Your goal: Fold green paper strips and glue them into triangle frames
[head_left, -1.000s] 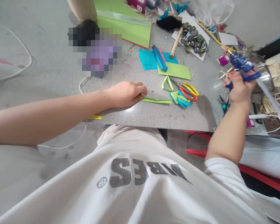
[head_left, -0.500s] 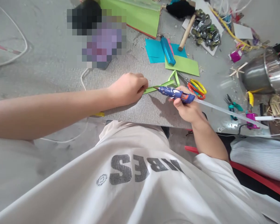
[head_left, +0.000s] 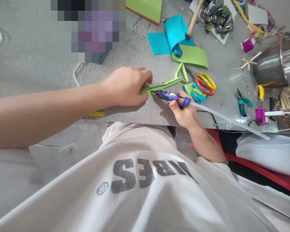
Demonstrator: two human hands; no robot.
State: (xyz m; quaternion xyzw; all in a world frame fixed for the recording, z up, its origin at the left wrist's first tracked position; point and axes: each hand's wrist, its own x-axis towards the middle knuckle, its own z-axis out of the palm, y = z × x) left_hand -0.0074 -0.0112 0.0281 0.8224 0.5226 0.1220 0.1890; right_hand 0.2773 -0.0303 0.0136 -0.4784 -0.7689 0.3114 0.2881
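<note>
My left hand (head_left: 131,86) is closed, its fingers pinching the left end of a folded green paper strip (head_left: 164,85). The strip's far end is bent into a small triangle. In my right hand (head_left: 185,113) is a blue glue gun (head_left: 170,96) with worn white patches, and a long clear glue stick (head_left: 228,120) runs out of its back. The gun's nozzle points left at the strip, close to my left fingers; whether it touches the paper I cannot tell. Just beyond my right hand lie scissors (head_left: 206,84) with red and yellow handles, on small green and blue paper pieces (head_left: 195,92).
Blue paper (head_left: 159,43) and green paper (head_left: 192,56) lie ahead, near a wooden-handled tool (head_left: 194,21) and a pile of bottle caps (head_left: 217,19). Rightward are pliers (head_left: 241,103), a metal pot (head_left: 268,67) and a white cable (head_left: 287,128). The table edge is close to my body.
The glue gun has moved left along the strip, nearer my left hand. A blue sheet ahead now curls up over the blue tool. The view has shifted slightly, showing paper pieces under the scissors.
</note>
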